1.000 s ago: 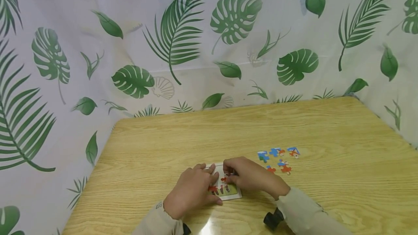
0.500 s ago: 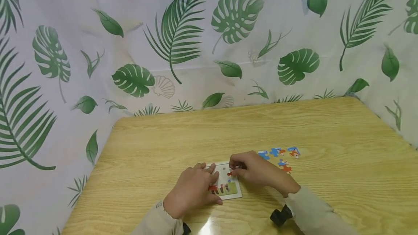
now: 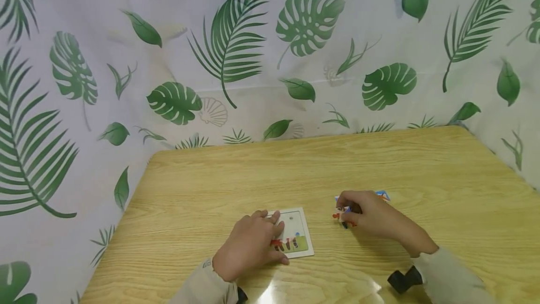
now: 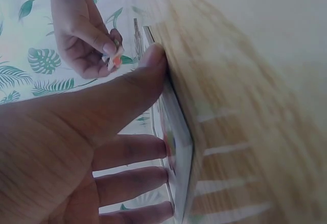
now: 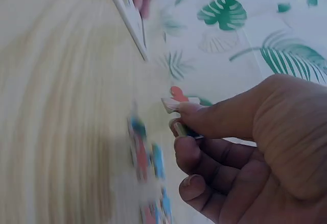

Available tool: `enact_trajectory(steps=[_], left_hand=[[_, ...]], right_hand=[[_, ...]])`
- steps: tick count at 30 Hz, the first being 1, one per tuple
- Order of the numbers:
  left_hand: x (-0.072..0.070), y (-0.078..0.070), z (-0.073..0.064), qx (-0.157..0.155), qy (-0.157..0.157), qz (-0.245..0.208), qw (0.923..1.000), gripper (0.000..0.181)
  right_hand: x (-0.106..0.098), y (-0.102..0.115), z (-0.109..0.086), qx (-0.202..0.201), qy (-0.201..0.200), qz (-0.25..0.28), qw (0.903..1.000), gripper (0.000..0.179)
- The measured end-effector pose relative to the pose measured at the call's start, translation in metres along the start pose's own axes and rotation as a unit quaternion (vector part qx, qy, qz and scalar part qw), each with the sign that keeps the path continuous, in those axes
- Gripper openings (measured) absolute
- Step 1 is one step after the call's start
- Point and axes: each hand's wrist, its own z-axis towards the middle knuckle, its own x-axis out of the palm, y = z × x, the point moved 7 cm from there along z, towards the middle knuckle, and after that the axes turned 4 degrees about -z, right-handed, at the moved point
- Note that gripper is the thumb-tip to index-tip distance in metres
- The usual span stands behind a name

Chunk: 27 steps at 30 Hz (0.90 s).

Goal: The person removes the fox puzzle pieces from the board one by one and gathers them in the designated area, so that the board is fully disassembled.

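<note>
A small white-framed puzzle board (image 3: pixel 310 243) lies on the table, with a picture of green ground and dark legs along its lower part. My left hand (image 3: pixel 249 245) rests on its left side, fingers spread over the face and the thumb at the near edge. To the right, my right hand (image 3: pixel 373 212) pinches a puzzle piece (image 5: pixel 177 94) with a red knob between thumb and fingertips, just above the table. Loose puzzle pieces (image 5: pixel 140 155) lie beneath that hand, blurred in the right wrist view and mostly covered by it in the head view.
A blue and orange puzzle piece (image 3: pixel 383 195) shows behind the right hand. The wood-grain table (image 3: pixel 211 177) spreads around the board. A white cloth with green leaves (image 3: pixel 253 60) hangs behind and at the sides.
My right hand has moved right from the board to the loose pieces, carrying a piece that it held over the board earlier. My left hand stays on the board.
</note>
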Motion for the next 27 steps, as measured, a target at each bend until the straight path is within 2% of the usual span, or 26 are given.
enact_trajectory(steps=[9,14,20,23,27], left_hand=[[-0.006,-0.002,-0.001,0.005,-0.004,-0.002,1.0,0.076],[-0.006,-0.001,-0.001,0.004,-0.002,-0.014,0.9999,0.076],[-0.007,0.0,0.0,0.001,-0.002,-0.027,0.9996,0.076],[-0.008,0.0,0.001,-0.001,-0.001,-0.025,0.9997,0.076],[-0.009,-0.001,0.001,-0.003,0.003,-0.02,0.9998,0.077]], right_hand=[[-0.042,-0.036,-0.024,0.043,-0.038,-0.003,0.9983,0.008],[-0.057,-0.057,-0.033,0.063,-0.04,-0.013,0.9971,0.009],[-0.063,-0.066,-0.038,0.062,-0.007,-0.006,0.9981,0.007],[-0.064,-0.069,-0.04,0.077,0.014,0.0,0.997,0.007],[-0.066,-0.072,-0.042,0.096,0.021,0.011,0.9951,0.004]])
